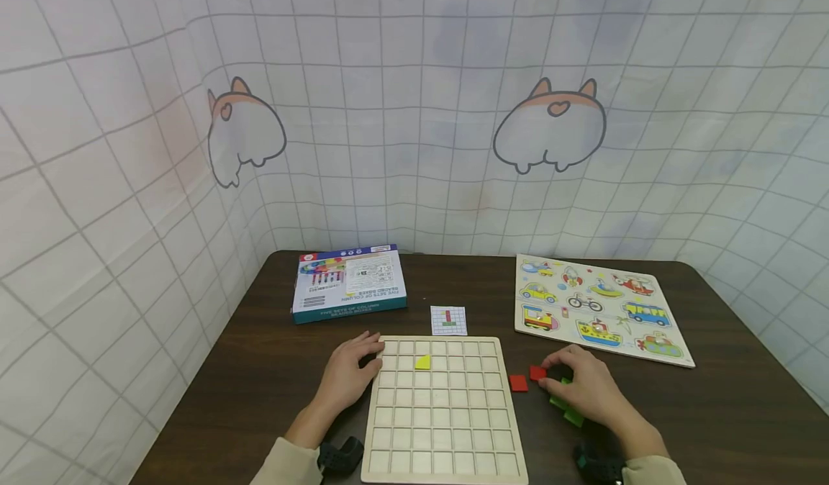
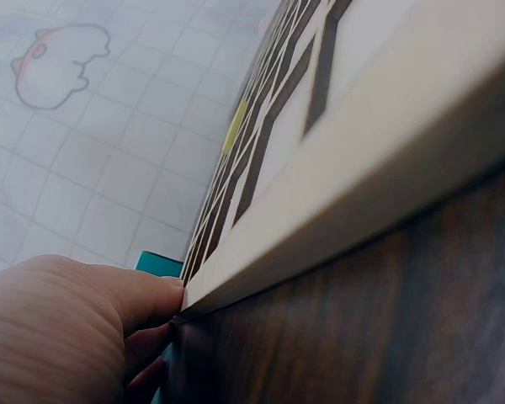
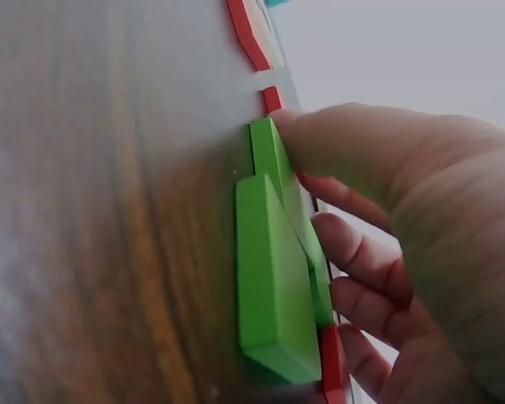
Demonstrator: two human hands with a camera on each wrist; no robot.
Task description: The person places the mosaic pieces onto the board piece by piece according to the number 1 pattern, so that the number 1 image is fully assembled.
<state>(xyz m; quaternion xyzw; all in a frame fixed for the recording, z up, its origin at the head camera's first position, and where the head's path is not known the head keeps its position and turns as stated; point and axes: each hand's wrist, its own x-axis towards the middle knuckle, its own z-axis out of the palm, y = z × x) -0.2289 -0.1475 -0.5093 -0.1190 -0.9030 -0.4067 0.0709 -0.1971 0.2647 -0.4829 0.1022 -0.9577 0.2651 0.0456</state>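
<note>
Grid board: our left hand rests flat-fingered on its corner.
Red tile: our right hand pinches it, green pieces underneath.
Room: vehicle puzzle sits close right.

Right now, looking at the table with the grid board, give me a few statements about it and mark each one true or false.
1. A yellow piece lies in a cell of the wooden grid board. True.
2. The left hand holds a red piece. False: it rests at the board's upper left corner and holds no piece.
3. The right hand rests over green pieces to the right of the board. True.
4. The vehicle puzzle lies on the left side of the table. False: it lies at the right; the blue box is at the left.
5. A small pattern card lies just beyond the board's far edge. True.
</note>
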